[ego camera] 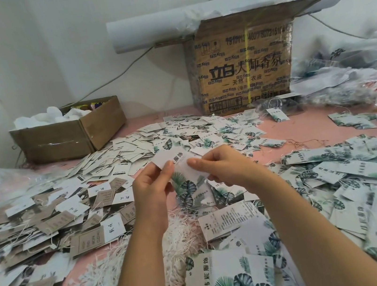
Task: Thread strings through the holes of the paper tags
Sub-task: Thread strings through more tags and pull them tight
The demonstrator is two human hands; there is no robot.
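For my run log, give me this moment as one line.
task: tag threading | left hand: pinches leaf-print tag | right hand: pinches same tag | string in hole: cannot tell | string pile: beneath forearms

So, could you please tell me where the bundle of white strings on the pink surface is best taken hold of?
Probably at the loose ends of the white strings, pinched from above on the near-left side. There they fan out singly over the pink surface, while the middle is a dense tangle.
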